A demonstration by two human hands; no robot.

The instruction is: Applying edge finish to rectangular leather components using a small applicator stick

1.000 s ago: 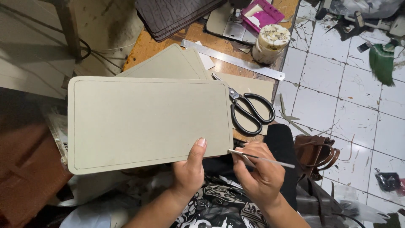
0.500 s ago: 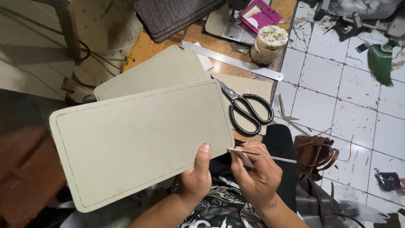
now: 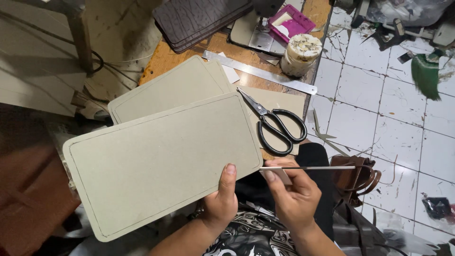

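Note:
My left hand (image 3: 222, 201) grips the lower edge of a grey cardboard panel (image 3: 161, 161) with rounded corners and a thin line drawn near its border; the panel is tilted, its left end low. My right hand (image 3: 294, 194) holds a thin metal blade-like tool (image 3: 313, 168) level, its tip at the panel's lower right corner. A second, similar panel (image 3: 166, 90) lies on the wooden table behind it. Black-handled scissors (image 3: 277, 125) rest shut on the table just right of the held panel.
A metal ruler (image 3: 260, 72), a stained jar (image 3: 299, 54), a pink box (image 3: 289, 21) and a stack of dark textured sheets (image 3: 199, 19) lie on the wooden table (image 3: 163, 59). White tiled floor (image 3: 379, 128) with scraps is on the right; a brown leather bag (image 3: 353, 178) sits by my knee.
The held panel has rotated counter-clockwise and dropped at its left end, uncovering the second panel. My right hand has brought the tool up to the panel's corner.

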